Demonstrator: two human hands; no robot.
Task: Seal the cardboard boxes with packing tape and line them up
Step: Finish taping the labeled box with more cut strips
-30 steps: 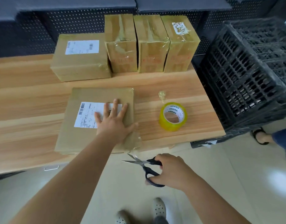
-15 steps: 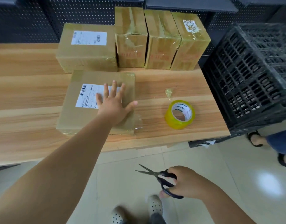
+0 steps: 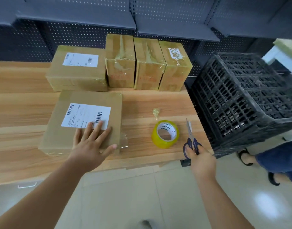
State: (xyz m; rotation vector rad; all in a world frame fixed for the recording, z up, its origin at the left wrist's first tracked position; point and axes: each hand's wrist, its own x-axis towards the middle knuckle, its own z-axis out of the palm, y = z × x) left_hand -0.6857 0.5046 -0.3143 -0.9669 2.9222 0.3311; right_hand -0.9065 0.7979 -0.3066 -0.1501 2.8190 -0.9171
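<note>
So, the left hand (image 3: 90,146) is laid flat on the near right part of the flat box (image 3: 115,109), fingers straight and spread, with the fingertips just reaching the bottom edge of its white shipping label (image 3: 86,115) (grip wide, nothing held, just pressing down). That box lies at the front of the table (image 3: 158,100), its far edge just in front of the back row. A loose flap of clear tape (image 3: 123,142) sticks out at its near right corner, right by the thumb.

The right hand (image 3: 202,161) has its grip closed around the dark handles of the scissors (image 3: 190,134), near the table's front right corner. The blades are together and point away toward the shelving. I can't tell if they rest on the wood or hang just above it. The yellow tape roll (image 3: 165,134) sits between the flat box and the scissors, with a small crumpled wad of tape (image 3: 156,111) just behind it.

The back row stands against the dark pegboard shelving (image 3: 92,33): a wide labelled box (image 3: 77,75) on the left, then three tall taped boxes (image 3: 148,66) side by side. A black plastic crate (image 3: 249,96) sits off the table's right end.
</note>
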